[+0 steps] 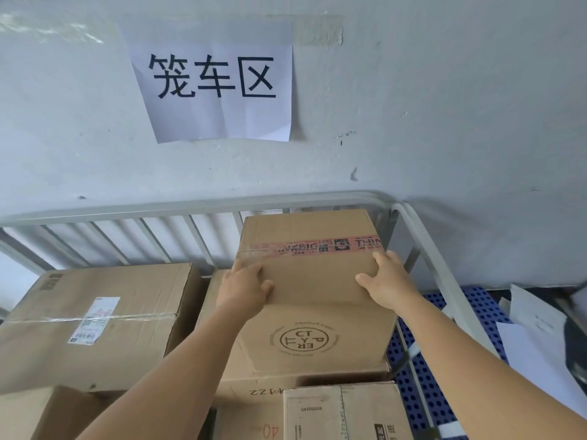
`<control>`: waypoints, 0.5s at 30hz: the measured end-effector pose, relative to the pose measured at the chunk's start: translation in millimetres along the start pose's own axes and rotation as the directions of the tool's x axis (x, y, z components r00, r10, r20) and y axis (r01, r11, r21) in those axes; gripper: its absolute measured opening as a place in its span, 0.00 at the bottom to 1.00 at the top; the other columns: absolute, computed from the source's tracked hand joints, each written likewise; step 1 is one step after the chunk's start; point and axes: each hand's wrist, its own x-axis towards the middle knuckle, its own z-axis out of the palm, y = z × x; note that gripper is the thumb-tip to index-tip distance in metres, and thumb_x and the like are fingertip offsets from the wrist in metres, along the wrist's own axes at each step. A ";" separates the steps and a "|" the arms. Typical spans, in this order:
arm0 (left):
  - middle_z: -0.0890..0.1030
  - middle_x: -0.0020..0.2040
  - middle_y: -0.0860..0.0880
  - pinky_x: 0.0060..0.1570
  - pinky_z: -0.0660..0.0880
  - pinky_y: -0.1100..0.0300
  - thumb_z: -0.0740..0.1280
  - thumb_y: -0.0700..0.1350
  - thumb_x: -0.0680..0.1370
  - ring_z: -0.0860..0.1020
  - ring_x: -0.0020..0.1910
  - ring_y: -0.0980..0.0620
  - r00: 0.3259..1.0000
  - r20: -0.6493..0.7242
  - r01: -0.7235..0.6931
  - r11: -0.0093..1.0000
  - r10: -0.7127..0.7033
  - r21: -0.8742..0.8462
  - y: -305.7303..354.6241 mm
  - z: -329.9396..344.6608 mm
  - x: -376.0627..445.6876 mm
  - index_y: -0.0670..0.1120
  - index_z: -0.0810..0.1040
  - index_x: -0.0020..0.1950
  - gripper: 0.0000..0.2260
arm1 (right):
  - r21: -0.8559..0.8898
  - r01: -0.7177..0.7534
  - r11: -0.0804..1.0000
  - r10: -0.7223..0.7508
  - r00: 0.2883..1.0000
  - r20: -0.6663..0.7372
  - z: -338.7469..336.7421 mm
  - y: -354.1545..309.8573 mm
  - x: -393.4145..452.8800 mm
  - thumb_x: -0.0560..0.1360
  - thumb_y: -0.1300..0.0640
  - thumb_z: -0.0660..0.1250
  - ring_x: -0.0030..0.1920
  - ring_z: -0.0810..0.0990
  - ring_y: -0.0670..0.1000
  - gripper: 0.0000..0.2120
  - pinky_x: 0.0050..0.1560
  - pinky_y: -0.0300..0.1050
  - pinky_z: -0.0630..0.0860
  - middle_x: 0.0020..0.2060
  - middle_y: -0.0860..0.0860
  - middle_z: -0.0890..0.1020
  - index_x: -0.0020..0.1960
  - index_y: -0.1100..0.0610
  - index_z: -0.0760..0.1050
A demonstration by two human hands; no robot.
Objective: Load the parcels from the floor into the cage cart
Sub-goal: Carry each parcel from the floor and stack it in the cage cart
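Observation:
A brown cardboard parcel [313, 271] with red printed tape across its top and a round stamp on its near face rests on top of other boxes in the back right corner of the grey metal cage cart [197, 203]. My left hand [243, 289] lies on the parcel's near left top edge. My right hand [386, 282] grips its near right edge, fingers over the top. Both hands press on the parcel.
A large taped box with a label [95, 319] fills the cart's left side. More boxes [343, 411] lie below the parcel. A paper sign [216, 81] hangs on the wall behind. Blue perforated flooring [476, 309] and white paper [536, 338] lie to the right.

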 end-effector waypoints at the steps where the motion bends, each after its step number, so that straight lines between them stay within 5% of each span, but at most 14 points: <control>1: 0.64 0.72 0.47 0.61 0.70 0.50 0.61 0.53 0.79 0.68 0.66 0.43 1.000 0.006 -0.016 1.000 0.016 0.015 -0.9 -0.1 -3.9 0.51 0.70 0.69 0.19 | -0.030 -0.006 1.000 0.007 1.000 0.005 1.6 -0.5 -3.6 0.79 0.46 0.63 0.73 0.64 0.56 0.34 0.67 0.53 0.69 0.78 0.51 0.51 0.79 0.55 0.54; 8: 0.69 0.68 0.48 0.65 0.64 0.54 0.61 0.54 0.79 0.65 0.68 0.48 0.989 0.030 -0.146 0.986 0.144 0.080 -3.0 -3.2 -44.0 0.48 0.71 0.68 0.19 | -0.195 0.025 0.980 -0.024 1.000 0.008 10.9 -1.8 -52.9 0.81 0.45 0.59 0.79 0.44 0.56 0.35 0.77 0.55 0.53 0.80 0.52 0.45 0.81 0.56 0.47; 15: 0.62 0.76 0.49 0.72 0.57 0.52 0.61 0.55 0.80 0.58 0.75 0.48 0.935 0.087 -0.352 0.931 0.344 0.098 5.1 -2.3 -106.8 0.48 0.58 0.77 0.28 | -0.211 0.024 0.977 -0.039 0.997 -0.069 12.8 -7.1 -142.7 0.81 0.45 0.59 0.79 0.45 0.56 0.35 0.76 0.54 0.53 0.80 0.51 0.48 0.80 0.56 0.46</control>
